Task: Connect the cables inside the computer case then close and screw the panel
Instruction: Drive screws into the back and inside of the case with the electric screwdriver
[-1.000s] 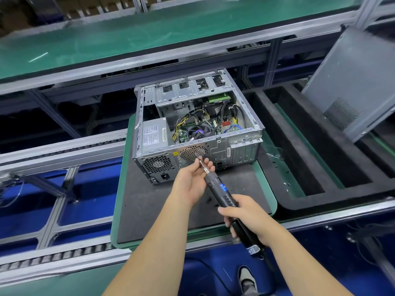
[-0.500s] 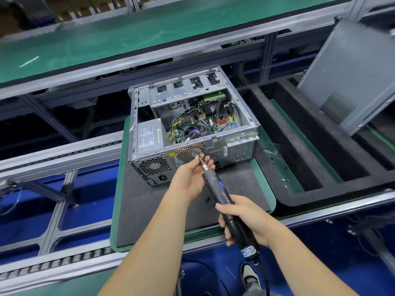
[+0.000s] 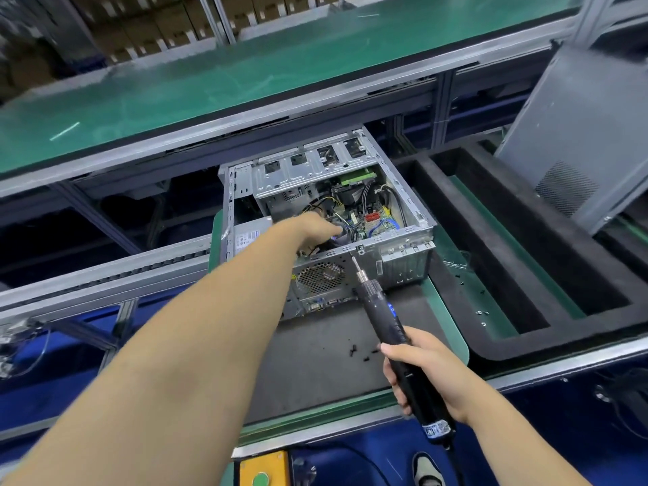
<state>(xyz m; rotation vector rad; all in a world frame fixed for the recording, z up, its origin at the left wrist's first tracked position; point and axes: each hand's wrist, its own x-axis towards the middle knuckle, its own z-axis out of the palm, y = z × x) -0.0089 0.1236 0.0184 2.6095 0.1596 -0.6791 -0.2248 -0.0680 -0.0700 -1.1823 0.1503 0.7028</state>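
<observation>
Steel computer case [image 3: 396,261] sits open on the near tray, left hand [image 3: 315,228] reaching into its cables [image 3: 354,219], grip unreadable, right hand [image 3: 426,370] wrapped round the electric screwdriver [image 3: 389,320]; cabling step, panel [image 3: 578,135] at far right goes on next.

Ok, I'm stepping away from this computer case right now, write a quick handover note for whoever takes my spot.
Left hand: reaching down into the open computer case among the cables; fingers hidden, so grip unknown.
Right hand: grips the electric screwdriver, tip at the case's near top edge.
Side panel: off, leaning at the right.
Loose screws: on the dark mat in front of the case.
Done: case is open on the mat.
Left: finish the cables, fit the panel, screw it.
</observation>
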